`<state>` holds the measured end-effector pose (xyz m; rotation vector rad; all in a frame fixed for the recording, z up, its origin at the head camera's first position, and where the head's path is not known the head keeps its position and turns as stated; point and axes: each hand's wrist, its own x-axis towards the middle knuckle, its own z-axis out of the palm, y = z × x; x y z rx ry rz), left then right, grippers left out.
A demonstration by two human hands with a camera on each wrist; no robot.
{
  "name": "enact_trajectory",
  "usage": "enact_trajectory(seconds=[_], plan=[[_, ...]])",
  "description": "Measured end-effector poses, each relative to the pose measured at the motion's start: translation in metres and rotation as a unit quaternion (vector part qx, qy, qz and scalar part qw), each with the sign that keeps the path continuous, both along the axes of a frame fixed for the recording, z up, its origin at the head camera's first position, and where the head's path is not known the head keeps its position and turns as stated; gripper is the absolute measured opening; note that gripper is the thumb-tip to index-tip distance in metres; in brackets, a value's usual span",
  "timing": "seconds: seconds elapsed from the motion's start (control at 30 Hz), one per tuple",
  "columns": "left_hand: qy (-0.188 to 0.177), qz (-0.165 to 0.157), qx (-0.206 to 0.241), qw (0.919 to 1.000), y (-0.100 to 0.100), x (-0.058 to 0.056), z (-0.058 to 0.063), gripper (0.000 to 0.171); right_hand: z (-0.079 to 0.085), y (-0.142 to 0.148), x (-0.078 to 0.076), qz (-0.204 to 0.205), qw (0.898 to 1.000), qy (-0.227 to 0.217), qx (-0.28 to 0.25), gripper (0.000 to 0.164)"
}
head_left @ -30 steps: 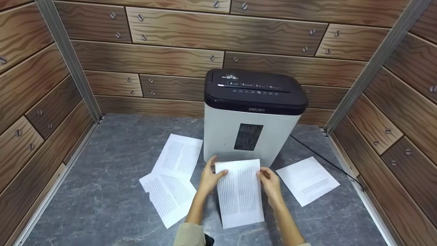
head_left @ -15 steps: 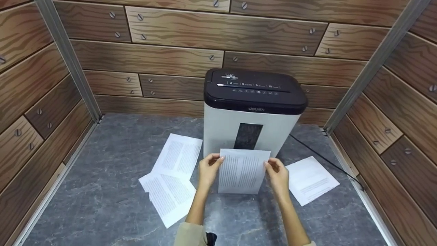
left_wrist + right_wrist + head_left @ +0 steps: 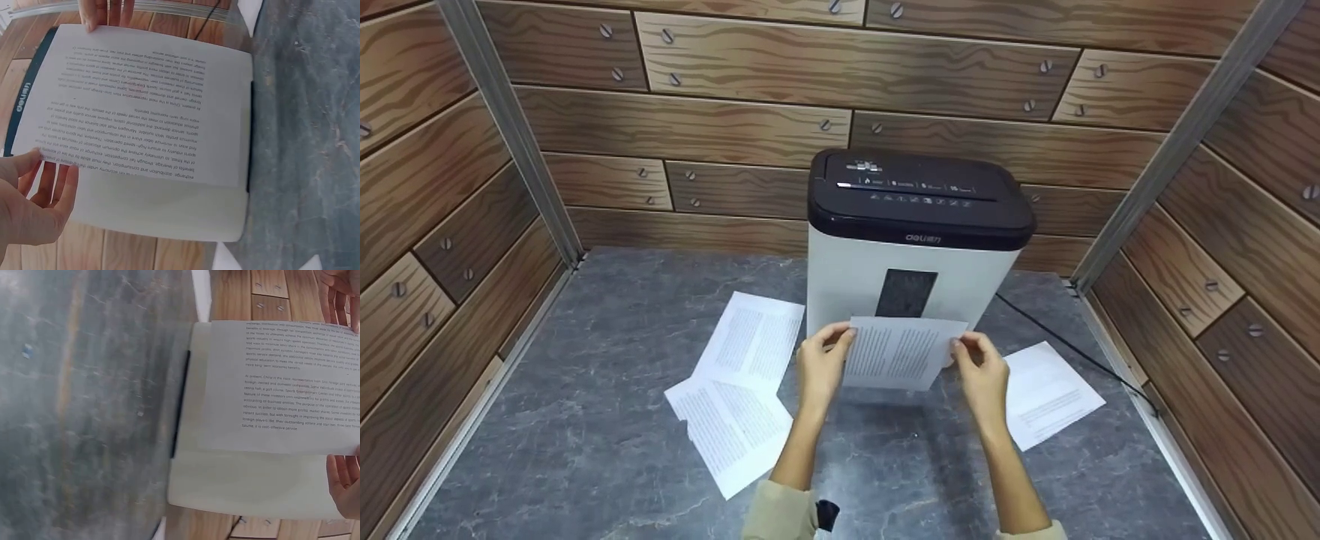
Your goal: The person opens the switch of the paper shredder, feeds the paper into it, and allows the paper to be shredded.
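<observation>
A printed sheet of paper (image 3: 896,352) hangs upright between both hands, in front of the paper shredder's white body (image 3: 847,277). My left hand (image 3: 820,367) pinches its upper left corner between thumb and fingers. At the upper right corner my right hand (image 3: 982,375) pinches the edge the same way. In the left wrist view the sheet (image 3: 135,107) covers much of the shredder front, with the left hand (image 3: 36,199) at its near edge. The shredder's black top (image 3: 922,199), with a long feed slot, stands above and behind the sheet.
Two overlapping printed sheets (image 3: 735,435) lie on the grey marbled floor to the left. Another sheet (image 3: 1054,397) lies to the right, partly behind the right hand. A black power cord (image 3: 1072,352) runs from the shredder along the right side. Wood-patterned walls (image 3: 735,120) enclose the space.
Both hands have raised the sheet from low over the floor toward the shredder, slightly rightward. It has tipped from nearly flat to hanging upright. The loose sheets and shredder have stayed put.
</observation>
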<state>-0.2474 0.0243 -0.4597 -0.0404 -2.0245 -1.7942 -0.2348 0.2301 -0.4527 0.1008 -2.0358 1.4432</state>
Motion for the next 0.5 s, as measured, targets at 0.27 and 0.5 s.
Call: enact_trajectory(seconds=[0.27, 0.5], plan=[[0.061, -0.024, 0.013, 0.9977, -0.002, 0.003, 0.040, 0.017, 0.056, -0.006, 0.010, 0.023, 0.999, 0.023, -0.038, 0.010], [0.154, -0.058, 0.028, 0.9859, -0.004, 0.006, 0.088, 0.013, 0.079, 0.007, -0.001, 0.027, 0.994, 0.084, -0.058, 0.015]])
